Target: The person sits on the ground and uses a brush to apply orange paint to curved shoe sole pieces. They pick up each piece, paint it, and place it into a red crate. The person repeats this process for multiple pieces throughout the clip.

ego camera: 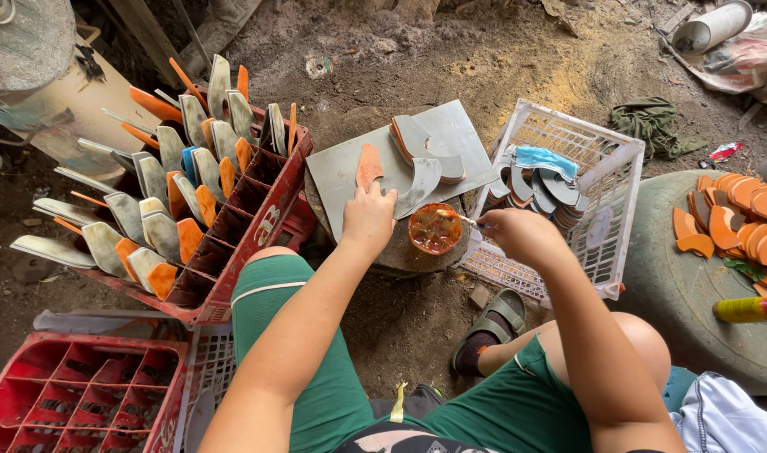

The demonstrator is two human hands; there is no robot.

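Note:
My left hand (367, 220) presses on an orange sole piece (368, 166) lying on a grey board (447, 134). My right hand (520, 234) holds a small brush (459, 218) whose tip dips into a round tub of orange glue (435, 228). Grey curved sole pieces (425, 159) lie stacked on the board beside the orange one. The board rests on a round stump between my knees.
A red crate (249, 218) at the left holds several grey and orange pieces standing upright. A white basket (602, 193) at the right contains more grey pieces. Orange pieces (740, 218) and a yellow bottle (746, 309) lie on a tyre. Another red crate (81, 394) sits bottom left.

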